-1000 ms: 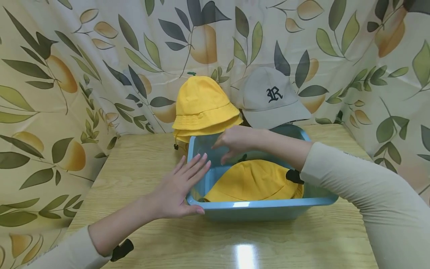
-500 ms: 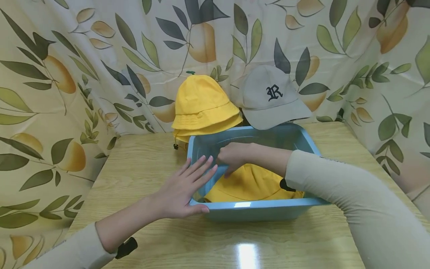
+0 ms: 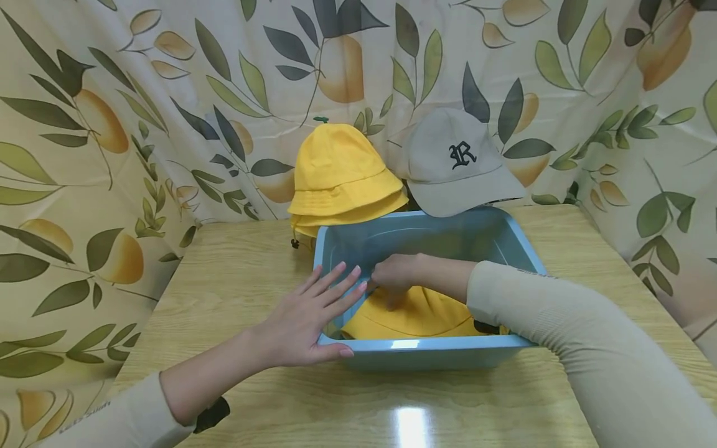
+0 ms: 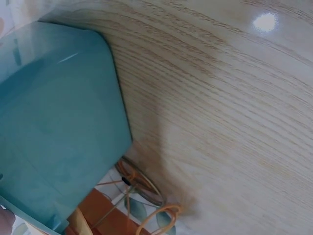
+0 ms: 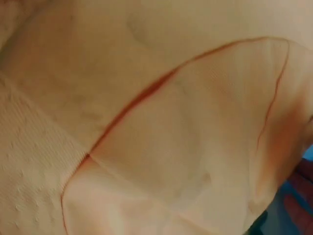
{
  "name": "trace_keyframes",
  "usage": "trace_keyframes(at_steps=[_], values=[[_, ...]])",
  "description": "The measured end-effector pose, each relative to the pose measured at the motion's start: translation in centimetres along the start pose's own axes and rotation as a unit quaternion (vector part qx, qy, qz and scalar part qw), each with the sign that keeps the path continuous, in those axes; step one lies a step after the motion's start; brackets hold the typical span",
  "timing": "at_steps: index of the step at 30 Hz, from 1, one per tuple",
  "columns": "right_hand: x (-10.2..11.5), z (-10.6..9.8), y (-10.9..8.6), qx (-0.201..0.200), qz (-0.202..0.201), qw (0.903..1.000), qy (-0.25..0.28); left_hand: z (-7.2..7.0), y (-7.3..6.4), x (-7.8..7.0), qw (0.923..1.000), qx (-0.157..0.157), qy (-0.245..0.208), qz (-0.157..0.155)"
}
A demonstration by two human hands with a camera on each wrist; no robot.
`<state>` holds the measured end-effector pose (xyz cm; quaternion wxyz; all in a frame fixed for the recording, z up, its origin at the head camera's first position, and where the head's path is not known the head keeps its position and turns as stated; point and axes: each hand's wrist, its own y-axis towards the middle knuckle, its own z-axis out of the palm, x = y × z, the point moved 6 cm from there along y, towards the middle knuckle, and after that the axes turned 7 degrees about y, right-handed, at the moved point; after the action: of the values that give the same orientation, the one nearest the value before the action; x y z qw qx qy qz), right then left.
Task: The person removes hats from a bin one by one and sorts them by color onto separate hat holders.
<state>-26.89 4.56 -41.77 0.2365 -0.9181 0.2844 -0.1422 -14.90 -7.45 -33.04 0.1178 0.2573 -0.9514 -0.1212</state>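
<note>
My right hand [image 3: 399, 272] is down inside a blue plastic basin [image 3: 426, 359], over the crown of a yellow bucket hat [image 3: 428, 314] lying there. Its thumb points down along the hat's near side; the other fingertips are mostly hidden. In the right wrist view the hat [image 5: 166, 142] fills most of the picture, with a few fingers [image 5: 299, 210] at the right edge beside it. My left hand [image 3: 308, 320] is spread with straight fingers at the basin's near left corner. The left wrist view shows the basin's outer wall [image 4: 63, 103].
Behind the basin sit stacked yellow bucket hats [image 3: 342, 171] with a green sprout on top. To their right is a grey cap [image 3: 456, 162] with a black letter R. A patterned curtain [image 3: 224, 74] surrounds the wooden table [image 3: 241, 280] at the back and sides.
My right hand has moved down from above the basin's far part onto the hat inside. The left hand has shifted slightly right at the corner, fingers still spread.
</note>
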Motion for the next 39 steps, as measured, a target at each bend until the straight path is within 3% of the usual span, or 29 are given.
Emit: trace_keyframes(at_steps=[12,17,23,30,39], values=[[-0.1,-0.1,0.0,0.003,0.01,0.9987,0.051,0.0,0.3,0.0,0.9999,-0.004,-0.009,0.003],[-0.2,-1.2,-0.3,0.012,-0.015,0.9944,0.104,0.1,0.3,0.0,0.9999,-0.002,-0.012,-0.001],[0.1,-3.0,-1.4,0.009,-0.037,0.9912,0.127,0.2,0.2,-0.1,0.9999,-0.002,-0.015,-0.002],[0.1,-5.8,-3.8,-0.002,-0.054,0.9868,0.152,0.2,0.0,0.0,0.9997,-0.006,-0.018,-0.014],[-0.2,-9.4,-9.4,-0.048,-0.066,0.9846,0.155,0.2,0.0,0.0,0.9994,-0.012,-0.028,-0.016]])
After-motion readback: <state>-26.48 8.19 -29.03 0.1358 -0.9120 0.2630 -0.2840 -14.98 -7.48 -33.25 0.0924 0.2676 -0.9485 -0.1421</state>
